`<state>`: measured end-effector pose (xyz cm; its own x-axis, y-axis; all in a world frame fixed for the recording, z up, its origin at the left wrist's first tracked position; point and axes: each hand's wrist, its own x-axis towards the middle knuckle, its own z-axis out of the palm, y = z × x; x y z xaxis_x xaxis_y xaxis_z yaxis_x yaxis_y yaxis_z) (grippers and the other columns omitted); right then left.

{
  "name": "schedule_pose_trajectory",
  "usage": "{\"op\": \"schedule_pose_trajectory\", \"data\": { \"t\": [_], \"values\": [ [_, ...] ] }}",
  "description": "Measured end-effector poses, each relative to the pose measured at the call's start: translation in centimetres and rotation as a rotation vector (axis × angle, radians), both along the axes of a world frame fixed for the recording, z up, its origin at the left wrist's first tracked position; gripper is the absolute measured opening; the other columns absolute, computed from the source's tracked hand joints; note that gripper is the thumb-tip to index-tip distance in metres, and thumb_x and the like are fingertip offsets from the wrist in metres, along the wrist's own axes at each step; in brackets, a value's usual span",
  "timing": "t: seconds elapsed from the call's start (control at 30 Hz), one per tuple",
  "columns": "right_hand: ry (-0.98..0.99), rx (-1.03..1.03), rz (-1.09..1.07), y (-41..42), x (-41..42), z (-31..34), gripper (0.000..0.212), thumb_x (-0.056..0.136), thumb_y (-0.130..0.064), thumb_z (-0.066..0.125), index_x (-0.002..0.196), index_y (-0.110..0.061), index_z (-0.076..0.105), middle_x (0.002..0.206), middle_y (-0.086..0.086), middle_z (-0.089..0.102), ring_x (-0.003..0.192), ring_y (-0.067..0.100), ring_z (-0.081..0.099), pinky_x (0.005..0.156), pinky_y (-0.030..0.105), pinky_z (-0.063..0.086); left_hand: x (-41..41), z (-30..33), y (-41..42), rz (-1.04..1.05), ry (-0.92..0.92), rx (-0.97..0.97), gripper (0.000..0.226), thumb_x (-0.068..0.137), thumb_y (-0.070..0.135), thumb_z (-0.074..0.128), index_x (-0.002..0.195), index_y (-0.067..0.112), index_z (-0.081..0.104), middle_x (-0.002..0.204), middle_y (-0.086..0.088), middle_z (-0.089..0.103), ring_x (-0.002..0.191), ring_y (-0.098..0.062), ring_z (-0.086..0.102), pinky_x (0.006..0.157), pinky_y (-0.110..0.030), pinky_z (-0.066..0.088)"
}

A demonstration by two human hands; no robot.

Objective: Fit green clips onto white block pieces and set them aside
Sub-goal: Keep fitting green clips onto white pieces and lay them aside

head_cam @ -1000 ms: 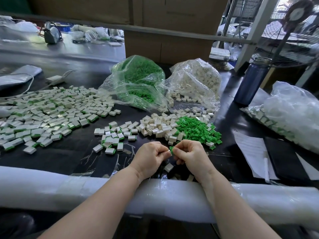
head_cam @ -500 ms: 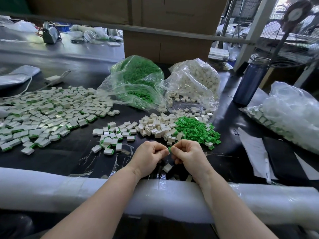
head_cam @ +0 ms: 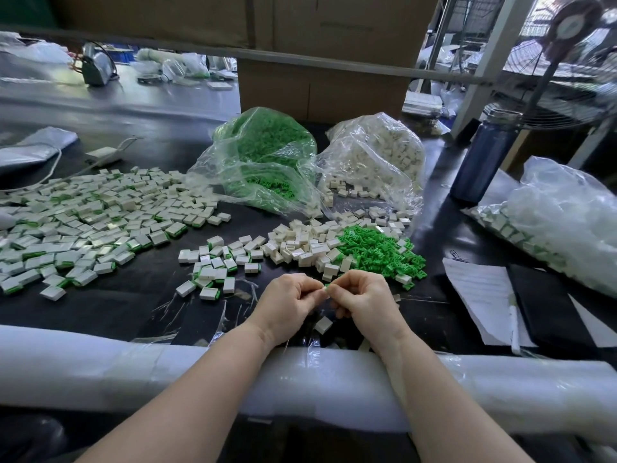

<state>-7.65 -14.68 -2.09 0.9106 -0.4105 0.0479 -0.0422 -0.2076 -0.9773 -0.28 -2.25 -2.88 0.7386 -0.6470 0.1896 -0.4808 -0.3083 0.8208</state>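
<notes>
Two hands meet at six o'clock: the left hand (head_cam: 287,304) and right hand (head_cam: 363,302) pinch one green clip (head_cam: 326,287) between curled fingertips; any white block there is hidden. Fitting seems underway; next, the piece likely goes to the finished pile (head_cam: 100,222) at nine o'clock.

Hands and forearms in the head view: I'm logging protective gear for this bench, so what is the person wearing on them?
Nothing shows on them. The left hand and right hand are bare, with no gloves, finger cots or rings visible. Both forearms are bare down to the bottom edge of the frame: no sleeves, watch, wristband or strap in view.
</notes>
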Motion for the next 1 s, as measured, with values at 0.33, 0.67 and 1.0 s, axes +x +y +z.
{"op": "schedule_pose_trajectory", "data": {
  "t": [0.33, 0.67, 1.0],
  "values": [
    [-0.102, 0.132, -0.005, -0.17, 0.16, -0.39, 0.017, 0.08, 0.004, 0.066, 0.067, -0.006, 0.063, 0.05, 0.0, 0.063, 0.041, 0.006, 0.054, 0.042, 0.015, 0.042, -0.31, 0.49, -0.19, 0.051, 0.187, -0.112, 0.007, 0.085, 0.012, 0.063, 0.087, 0.015, 0.07, 0.069, -0.002, 0.062, 0.068, -0.014, 0.056, 0.074, -0.032, 0.051],
    [-0.114, 0.105, 0.016, -0.23, 0.33, -0.63, 0.009, 0.09, -0.009, 0.059, 0.084, -0.01, 0.065, 0.076, 0.008, 0.067, 0.069, 0.023, 0.064, 0.059, 0.027, 0.05, -0.16, 0.55, -0.15, 0.026, 0.24, -0.178, 0.013, 0.085, 0.005, 0.061, 0.083, 0.018, 0.065, 0.088, -0.009, 0.064, 0.076, -0.014, 0.059, 0.075, -0.027, 0.051],
    [-0.044, 0.125, 0.161, -0.23, 0.04, -0.07, 0.016, 0.09, -0.011, 0.056, 0.082, -0.007, 0.069, 0.06, 0.005, 0.061, 0.053, 0.007, 0.055, 0.052, 0.015, 0.044, -0.48, 0.86, -0.16, -0.071, 0.219, -0.161, 0.017, 0.085, -0.002, 0.058, 0.085, 0.015, 0.063, 0.109, -0.003, 0.041, 0.066, -0.005, 0.046, 0.063, -0.007, 0.045]
  ]
}}
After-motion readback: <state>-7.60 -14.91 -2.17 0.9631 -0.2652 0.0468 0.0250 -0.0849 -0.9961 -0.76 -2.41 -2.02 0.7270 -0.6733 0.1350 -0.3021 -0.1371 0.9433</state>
